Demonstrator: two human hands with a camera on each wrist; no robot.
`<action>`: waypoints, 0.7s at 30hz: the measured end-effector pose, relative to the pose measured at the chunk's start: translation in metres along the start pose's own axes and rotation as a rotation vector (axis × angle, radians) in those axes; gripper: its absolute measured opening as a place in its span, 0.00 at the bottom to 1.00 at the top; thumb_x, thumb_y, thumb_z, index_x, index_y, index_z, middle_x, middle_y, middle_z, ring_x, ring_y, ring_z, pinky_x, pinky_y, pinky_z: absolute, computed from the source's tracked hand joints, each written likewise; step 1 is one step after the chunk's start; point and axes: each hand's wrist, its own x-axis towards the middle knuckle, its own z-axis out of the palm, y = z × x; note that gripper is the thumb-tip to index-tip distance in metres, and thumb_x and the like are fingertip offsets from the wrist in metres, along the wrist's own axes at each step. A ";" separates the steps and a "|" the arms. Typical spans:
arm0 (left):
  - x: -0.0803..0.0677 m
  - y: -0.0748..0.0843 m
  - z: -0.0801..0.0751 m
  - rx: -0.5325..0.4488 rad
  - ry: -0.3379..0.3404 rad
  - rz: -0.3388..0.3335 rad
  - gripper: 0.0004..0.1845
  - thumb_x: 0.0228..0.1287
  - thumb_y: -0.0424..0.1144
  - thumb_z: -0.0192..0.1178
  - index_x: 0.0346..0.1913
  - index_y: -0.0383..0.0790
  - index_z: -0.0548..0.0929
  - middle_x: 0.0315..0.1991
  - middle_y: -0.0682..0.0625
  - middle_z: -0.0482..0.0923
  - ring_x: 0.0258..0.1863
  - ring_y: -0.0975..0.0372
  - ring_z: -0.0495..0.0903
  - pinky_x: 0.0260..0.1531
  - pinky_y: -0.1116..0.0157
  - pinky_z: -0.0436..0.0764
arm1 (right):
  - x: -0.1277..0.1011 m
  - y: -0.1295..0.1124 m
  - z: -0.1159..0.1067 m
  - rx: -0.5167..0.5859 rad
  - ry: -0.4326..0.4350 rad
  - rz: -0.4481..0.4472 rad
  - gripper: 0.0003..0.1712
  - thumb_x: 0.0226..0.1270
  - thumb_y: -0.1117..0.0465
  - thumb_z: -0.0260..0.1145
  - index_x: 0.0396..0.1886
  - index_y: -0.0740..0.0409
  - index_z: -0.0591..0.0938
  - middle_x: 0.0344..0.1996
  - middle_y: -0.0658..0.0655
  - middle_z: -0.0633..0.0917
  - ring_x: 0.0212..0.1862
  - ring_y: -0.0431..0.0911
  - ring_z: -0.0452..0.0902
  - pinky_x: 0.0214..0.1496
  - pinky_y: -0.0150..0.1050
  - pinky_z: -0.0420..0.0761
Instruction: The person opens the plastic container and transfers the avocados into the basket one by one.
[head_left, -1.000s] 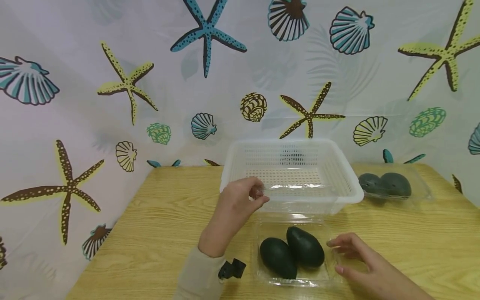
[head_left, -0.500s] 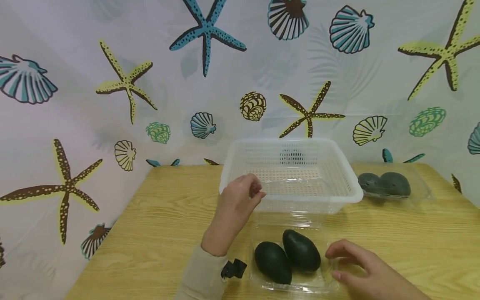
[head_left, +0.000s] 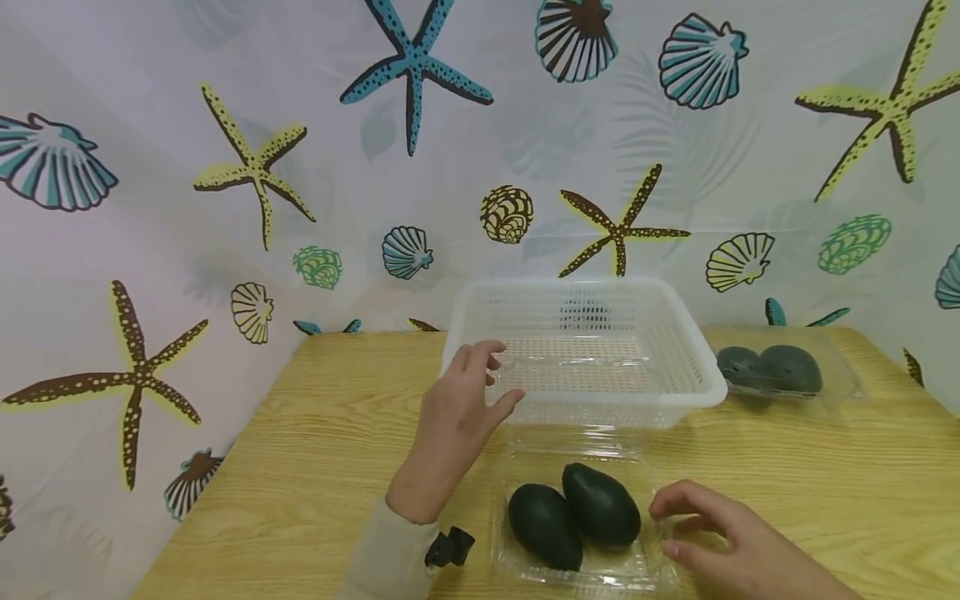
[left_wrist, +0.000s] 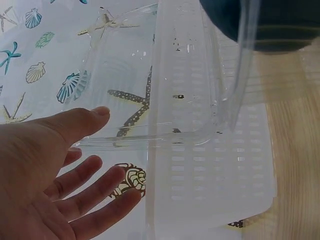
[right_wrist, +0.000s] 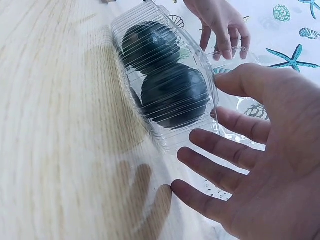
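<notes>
Nearest the viewer, a clear plastic clamshell (head_left: 577,517) is seen lying on the desk (head_left: 300,467), with two dark avocados (head_left: 573,515) resting side by side in its tray. The right hand (head_left: 712,533) is held just beside the tray's right edge, its grip spread and fingers relaxed; contact with the plastic cannot be confirmed. The hinged clear lid (head_left: 577,371) is shown swung up and back, leaning toward the white perforated basket (head_left: 697,375). A second earlier the lid edge was pinched by the left hand (head_left: 457,408); now that grip is released, the fingers are spread and straightened beside the lid's left edge, as confirmed by the left wrist view. From this it is judged that the opening step is complete and the avocados are exposed for lifting. Farther back, at the right, a second closed clamshell of avocados (head_left: 772,371) is seen. A starfish-and-shell curtain (head_left: 225,167) forms the backdrop.
</notes>
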 end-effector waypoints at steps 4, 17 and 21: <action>-0.004 0.001 -0.006 0.039 0.055 0.073 0.34 0.51 0.46 0.77 0.60 0.42 0.74 0.47 0.49 0.79 0.37 0.61 0.82 0.23 0.72 0.78 | 0.000 0.001 -0.001 0.008 -0.006 -0.003 0.17 0.75 0.58 0.59 0.59 0.58 0.74 0.57 0.62 0.76 0.53 0.32 0.77 0.52 0.28 0.81; -0.019 -0.004 -0.012 0.048 0.194 0.372 0.37 0.46 0.36 0.78 0.62 0.38 0.75 0.57 0.43 0.75 0.59 0.54 0.76 0.59 0.60 0.79 | 0.002 0.000 -0.004 -0.016 -0.016 0.022 0.17 0.76 0.56 0.58 0.59 0.56 0.75 0.56 0.60 0.77 0.52 0.31 0.76 0.51 0.26 0.80; -0.023 0.000 -0.012 0.073 0.172 0.526 0.24 0.50 0.31 0.73 0.54 0.39 0.82 0.53 0.46 0.79 0.57 0.56 0.79 0.60 0.63 0.79 | 0.002 -0.003 -0.005 -0.074 0.013 -0.033 0.15 0.76 0.56 0.58 0.57 0.54 0.76 0.55 0.59 0.78 0.51 0.33 0.75 0.50 0.24 0.80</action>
